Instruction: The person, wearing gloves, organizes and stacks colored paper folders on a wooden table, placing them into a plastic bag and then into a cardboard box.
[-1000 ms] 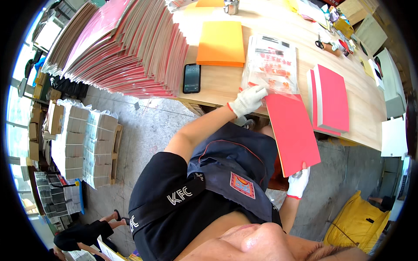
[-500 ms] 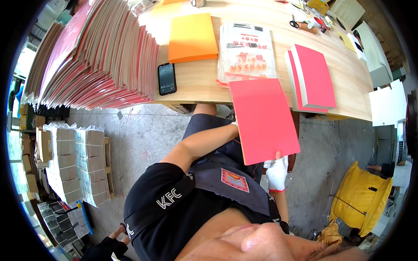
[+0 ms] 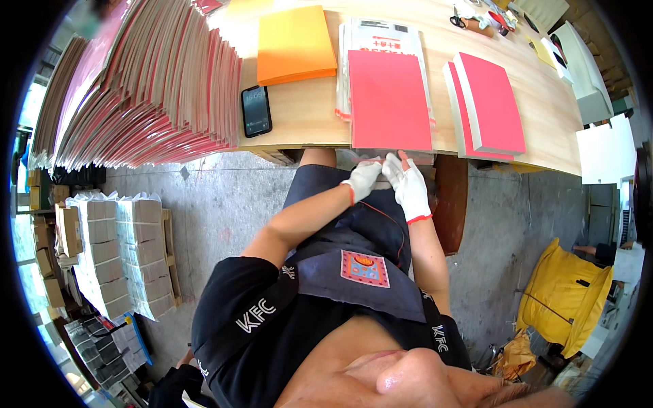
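Note:
A pink-red booklet [image 3: 391, 102] lies flat on a stack of clear printed plastic bags [image 3: 344, 81] at the table's front edge. Both my hands wear white gloves with red cuffs and are close together just below that edge. My left hand [image 3: 364, 180] has its fingers curled together at the clear plastic hanging under the booklet; the fingertips are partly hidden. Beside it, my right hand [image 3: 408, 185] has its fingers stretched toward the booklet's lower edge, with a bare fingertip showing. Neither hand holds the booklet.
On the table [image 3: 561, 136] stand an orange paper stack [image 3: 296, 44], a black phone [image 3: 256, 111], thick pink-covered books [image 3: 490, 102] and a tall leaning pile of pink-edged booklets [image 3: 156, 88]. Scissors [image 3: 458, 22] lie far right. Wrapped bundles [image 3: 102, 251] and a yellow sack [image 3: 564, 296] stand on the floor.
The booklet has moved from over my lap up onto the bag stack, and lies flat. My hands have let it go and come together below the table edge.

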### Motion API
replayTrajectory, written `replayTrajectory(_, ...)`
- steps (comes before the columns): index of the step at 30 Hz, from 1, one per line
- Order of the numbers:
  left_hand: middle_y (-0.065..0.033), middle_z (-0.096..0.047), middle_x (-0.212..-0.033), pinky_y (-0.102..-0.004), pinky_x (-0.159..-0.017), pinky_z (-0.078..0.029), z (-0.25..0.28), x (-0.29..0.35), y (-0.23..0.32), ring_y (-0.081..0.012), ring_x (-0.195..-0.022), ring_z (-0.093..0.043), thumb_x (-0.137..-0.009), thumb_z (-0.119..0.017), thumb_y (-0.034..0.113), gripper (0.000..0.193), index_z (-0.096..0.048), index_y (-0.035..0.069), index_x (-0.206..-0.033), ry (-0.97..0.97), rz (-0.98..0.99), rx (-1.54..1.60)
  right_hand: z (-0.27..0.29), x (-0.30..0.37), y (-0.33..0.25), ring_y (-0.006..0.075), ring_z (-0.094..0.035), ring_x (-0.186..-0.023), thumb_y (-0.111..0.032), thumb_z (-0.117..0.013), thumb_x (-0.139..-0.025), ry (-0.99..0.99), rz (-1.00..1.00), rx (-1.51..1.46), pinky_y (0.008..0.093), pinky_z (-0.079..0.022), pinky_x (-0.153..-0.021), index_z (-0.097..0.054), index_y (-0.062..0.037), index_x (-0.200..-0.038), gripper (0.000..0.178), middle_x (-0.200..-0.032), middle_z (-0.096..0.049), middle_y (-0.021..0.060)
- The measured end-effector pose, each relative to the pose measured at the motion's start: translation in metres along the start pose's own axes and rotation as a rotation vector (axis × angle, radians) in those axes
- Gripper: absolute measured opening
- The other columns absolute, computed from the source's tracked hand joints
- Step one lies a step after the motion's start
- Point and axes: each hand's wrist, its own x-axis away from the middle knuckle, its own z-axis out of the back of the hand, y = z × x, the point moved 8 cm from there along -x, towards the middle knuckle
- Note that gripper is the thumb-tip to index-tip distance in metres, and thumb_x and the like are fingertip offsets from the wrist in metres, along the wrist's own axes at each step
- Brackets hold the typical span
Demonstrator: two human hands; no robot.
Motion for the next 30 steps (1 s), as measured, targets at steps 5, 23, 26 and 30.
replayTrajectory(5, -0.0099, -0.066, -0.099, -0.0301, -0.064, -0.055, 0.029, 0.059, 0.083, -0.0194, -0.077, -0.067, -0.092, -0.058, 0.033, 0.035, -0.056, 0.004, -0.111, 0.252, 0.116, -0.254, -0.057, 0.032, -0.023, 0.0049, -0.051, -0.049, -0.023, -0.050, -0.097, -0.060, 0.130, 0.814, 0.0184, -0.039, -0.046, -0.064, -0.0049, -0.109, 0.026, -0.067, -0.062, 0.0034)
replayTrajectory(23, -0.0119, -0.067, -0.097, -0.0299, -0.066, -0.056, 0.045, 0.058, 0.105, -0.0201, -0.079, -0.067, -0.095, -0.054, 0.022, 0.022, -0.058, 0.002, -0.103, 0.218, 0.148, -0.377, 0.080, 0.041, -0.123, 0.0087, -0.047, -0.050, -0.007, -0.050, -0.092, 0.291, 0.535, 0.490, 0.0216, -0.039, -0.042, -0.046, -0.0077, -0.089, 0.005, -0.070, -0.055, 0.0066)
replayTrajectory(26, -0.0125, -0.067, -0.099, -0.0295, -0.066, -0.056, 0.048, 0.056, 0.105, -0.0194, -0.079, -0.067, -0.096, -0.053, 0.023, 0.023, -0.058, 0.001, -0.102, 0.165, 0.137, -0.419, 0.084, 0.056, -0.131, 0.0084, -0.047, -0.049, -0.001, -0.045, -0.089, 0.310, 0.466, 0.765, 0.0210, -0.038, -0.042, -0.047, -0.0065, -0.092, 0.007, -0.070, -0.057, 0.0066)
replayTrajectory(30, -0.0120, -0.067, -0.099, -0.0293, -0.066, -0.055, 0.055, 0.056, 0.108, -0.0191, -0.079, -0.067, -0.096, -0.052, 0.023, 0.024, -0.057, 0.001, -0.103, 0.168, 0.121, -0.471, -0.020, 0.041, -0.068, 0.0090, -0.052, -0.052, 0.002, -0.043, -0.081, -0.037, 0.246, 0.899, 0.0220, -0.042, -0.048, -0.055, -0.0040, -0.100, 0.024, -0.068, -0.060, 0.0056)
